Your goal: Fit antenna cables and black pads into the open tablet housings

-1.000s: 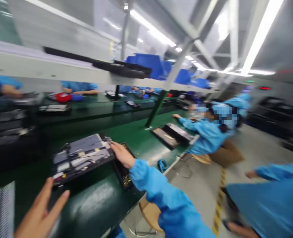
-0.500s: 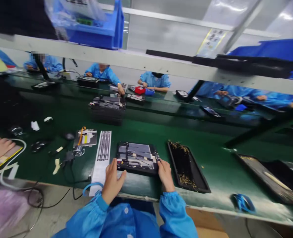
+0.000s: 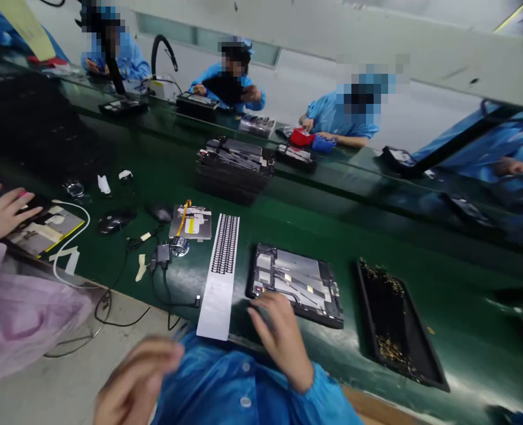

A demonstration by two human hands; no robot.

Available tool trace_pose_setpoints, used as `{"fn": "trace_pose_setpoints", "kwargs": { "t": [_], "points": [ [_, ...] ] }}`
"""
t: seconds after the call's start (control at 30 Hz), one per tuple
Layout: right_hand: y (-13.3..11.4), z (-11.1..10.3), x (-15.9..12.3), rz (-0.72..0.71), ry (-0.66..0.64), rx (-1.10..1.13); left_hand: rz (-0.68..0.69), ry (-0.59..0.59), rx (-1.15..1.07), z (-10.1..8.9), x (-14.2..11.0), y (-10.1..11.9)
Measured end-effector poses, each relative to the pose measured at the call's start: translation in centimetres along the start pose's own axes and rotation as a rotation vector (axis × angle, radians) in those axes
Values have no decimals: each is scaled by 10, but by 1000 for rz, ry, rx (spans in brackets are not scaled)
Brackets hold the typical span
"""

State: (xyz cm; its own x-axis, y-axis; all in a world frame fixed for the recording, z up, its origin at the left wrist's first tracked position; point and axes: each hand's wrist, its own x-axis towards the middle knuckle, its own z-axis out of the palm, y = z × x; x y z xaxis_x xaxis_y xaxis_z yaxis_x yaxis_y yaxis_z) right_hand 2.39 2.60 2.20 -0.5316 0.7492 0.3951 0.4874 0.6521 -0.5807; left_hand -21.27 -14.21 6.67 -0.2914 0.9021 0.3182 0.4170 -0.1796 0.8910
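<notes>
Centrally, just right of the middle of the frame, we have the open device [image 3: 297,282] lying flat on the green table [image 3: 297,221], its lower edge a little back from the table's front edge. Our right hand [image 3: 283,336] is half open at the device's lower left edge, fingers bent and thumb apart; we cannot tell whether the fingertips touch it, and we see nothing in its grip. Our left hand [image 3: 137,378], blurred at bottom left of centre, hangs in front of the table edge, apart from the device, fingers loosely curled; whether it holds anything, we cannot tell.

A narrow strip of tabletop separates the device from the label sheet [image 3: 216,298] on its left, whose lower end reaches the front edge. To the right, another strip lies before the black tray [image 3: 386,319] with gold-coloured bits, set at a slant. Wider green surface runs behind the device, up to the stack [image 3: 234,177] at upper centre. Left of the sheet, the panel [image 3: 202,223] with an orange ribbon and the adapter [image 3: 163,254] crowd together. At far left, another person's hand [image 3: 2,211] rests over a part.
</notes>
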Motion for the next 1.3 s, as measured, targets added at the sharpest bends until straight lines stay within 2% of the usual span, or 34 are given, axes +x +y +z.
{"fn": "trace_pose_setpoints", "kwargs": {
  "t": [0.03,0.1,0.2,0.27,0.37,0.57,0.67,0.73,0.8,0.9,1.0,1.07,1.13,1.2,1.3],
  "points": [
    [-10,13,15,-31,-76,-19,-55,92,151,4,10,-11],
    [-19,39,43,-61,-174,-102,-44,91,353,22,36,-37],
    [-13,69,77,-70,-243,-255,72,-100,481,56,78,-78],
    [-6,80,89,-61,-282,-328,92,-208,537,70,99,-99],
    [1,89,95,-42,-337,-380,97,-291,552,74,116,-118],
    [4,97,106,-31,-413,-408,176,-347,613,68,121,-129],
    [1,78,105,-57,-416,-277,216,-354,660,67,125,-135],
    [-3,52,92,-64,-321,-54,234,-373,672,66,127,-136],
    [-3,18,68,-25,-163,143,252,-376,671,66,126,-130],
    [15,-30,22,111,10,181,245,-295,647,76,114,-102],
    [45,-59,-16,218,18,54,209,-231,551,106,93,-62],
    [60,-67,-30,237,-29,-33,251,-266,488,135,78,-42],
    [68,-68,-33,219,-71,-87,315,-295,476,164,66,-33],
    [70,-65,-30,178,-94,-119,355,-288,498,187,60,-34],
    [71,-60,-20,107,-122,-147,372,-267,540,207,59,-43]
  ]
}}
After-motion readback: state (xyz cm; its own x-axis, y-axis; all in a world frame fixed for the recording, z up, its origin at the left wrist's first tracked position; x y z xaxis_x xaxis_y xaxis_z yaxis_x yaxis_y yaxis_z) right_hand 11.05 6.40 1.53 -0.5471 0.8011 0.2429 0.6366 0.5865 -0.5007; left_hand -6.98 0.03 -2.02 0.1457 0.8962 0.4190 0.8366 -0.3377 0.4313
